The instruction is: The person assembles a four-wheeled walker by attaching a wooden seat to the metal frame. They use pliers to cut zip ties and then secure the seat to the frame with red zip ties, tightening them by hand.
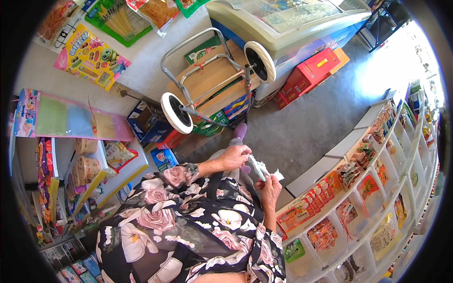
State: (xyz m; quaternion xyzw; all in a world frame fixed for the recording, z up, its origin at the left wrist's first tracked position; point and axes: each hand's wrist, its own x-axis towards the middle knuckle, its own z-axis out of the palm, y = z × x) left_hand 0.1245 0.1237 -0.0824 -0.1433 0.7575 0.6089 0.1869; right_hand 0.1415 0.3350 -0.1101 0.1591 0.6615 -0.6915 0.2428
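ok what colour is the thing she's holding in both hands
White: a small crumpled paper-like piece, held between the left hand and right hand, seen in the head view.

Small red and orange snack packets (325, 188) fill the white shelf compartments (358, 141) along its right edge. Red cardboard boxes (309, 75) stand beside the freezer's base. A yellow-and-pink toy card (89, 56) hangs upper left.

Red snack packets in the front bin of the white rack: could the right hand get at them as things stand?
Probably yes. The right hand sits just beside the white rack, with the red snack packets in an open-topped bin right below it. But it holds a small white item with the left hand, so it isn't free.
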